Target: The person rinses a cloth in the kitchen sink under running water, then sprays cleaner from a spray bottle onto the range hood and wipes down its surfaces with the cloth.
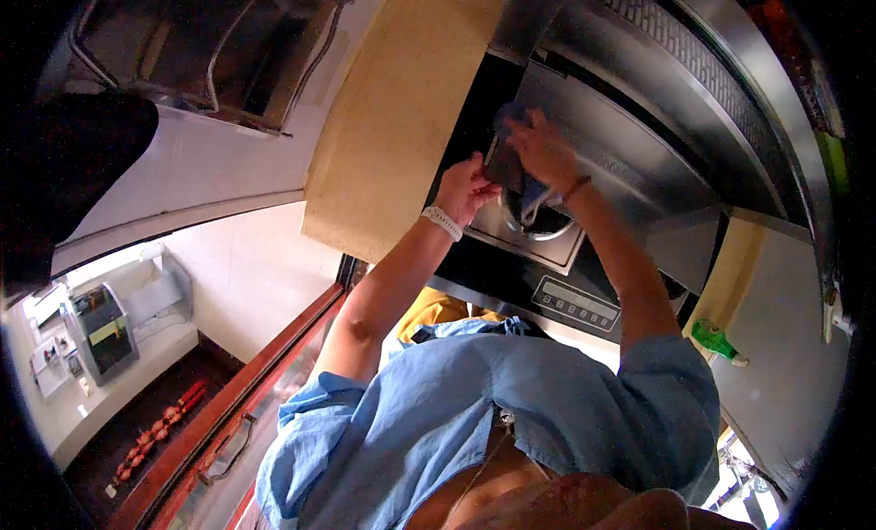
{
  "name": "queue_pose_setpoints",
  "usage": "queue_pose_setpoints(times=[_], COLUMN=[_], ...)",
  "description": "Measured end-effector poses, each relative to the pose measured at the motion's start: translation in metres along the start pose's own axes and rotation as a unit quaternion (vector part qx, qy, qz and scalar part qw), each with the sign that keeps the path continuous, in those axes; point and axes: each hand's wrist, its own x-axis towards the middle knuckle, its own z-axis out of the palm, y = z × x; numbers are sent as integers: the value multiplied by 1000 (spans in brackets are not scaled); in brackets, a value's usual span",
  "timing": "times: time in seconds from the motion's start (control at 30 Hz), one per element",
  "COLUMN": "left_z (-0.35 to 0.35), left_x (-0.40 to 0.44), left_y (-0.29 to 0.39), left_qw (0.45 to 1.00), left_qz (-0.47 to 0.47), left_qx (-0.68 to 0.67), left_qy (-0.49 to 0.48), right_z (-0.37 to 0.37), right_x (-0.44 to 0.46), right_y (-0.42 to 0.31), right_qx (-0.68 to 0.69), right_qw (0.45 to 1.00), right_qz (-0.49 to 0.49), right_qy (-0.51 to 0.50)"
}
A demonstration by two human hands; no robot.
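My left hand (465, 189), with a white band at its wrist, has its fingers closed at the edge of a dark flat panel (504, 164) under the range hood (630, 119). My right hand (544, 152) is above and to the right of it, fingers bent over a dark bluish cloth (513, 118) pressed against the panel. The right hand and cloth are slightly blurred. Just below the hands is a round metal ring (534, 227) set in a square metal plate; what lies inside the ring is partly hidden.
A control strip with several buttons (577, 304) sits nearer my body. A green bottle (717, 341) is at the right by a cabinet. Left is a beige cabinet side (392, 119); a metal rack (214, 56) hangs at upper left. A red-brown frame (246, 411) runs along lower left.
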Motion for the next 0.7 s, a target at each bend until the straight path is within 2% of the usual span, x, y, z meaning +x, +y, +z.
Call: queue_pose_setpoints(times=[0.03, 0.1, 0.17, 0.2, 0.27, 0.4, 0.47, 0.6, 0.63, 0.7], left_z=[-2, -6, -3, -1, 0, 4, 4, 7, 9, 12], left_x=[0, 5, 10, 12, 16, 13, 15, 9, 8, 7], left_y=[-4, -10, -12, -12, -14, -14, -14, -10, -9, -11], left_qw=[1000, 999, 998, 997, 995, 995, 994, 995, 995, 994], left_qz=[2, 29, 16, 11, 5, 7, 9, 8, 8, 5], left_qx=[0, 43, 57, 72, 80, 89, 100, 82, 83, 83], left_qy=[-1, -15, 5, 27, 51, 52, 53, 48, 58, 65], right_z=[21, 12, -10, -17, -21, -16, -21, -9, 28, 33], right_x=[27, 60, 80, 82, 78, 46, 34, 57, 73, 85], right_y=[36, 49, 47, 46, 43, 95, 97, 90, 110, 109], right_qx=[-78, -157, -148, -147, -95, -189, -90, -137, -103, -71], right_qw=[997, 987, 984, 983, 978, 968, 962, 963, 964, 957], right_qz=[-10, -19, 103, 105, 175, 154, 239, 230, 216, 202], right_qy=[-1, 6, 18, 22, 65, 59, 98, 33, 115, 194])
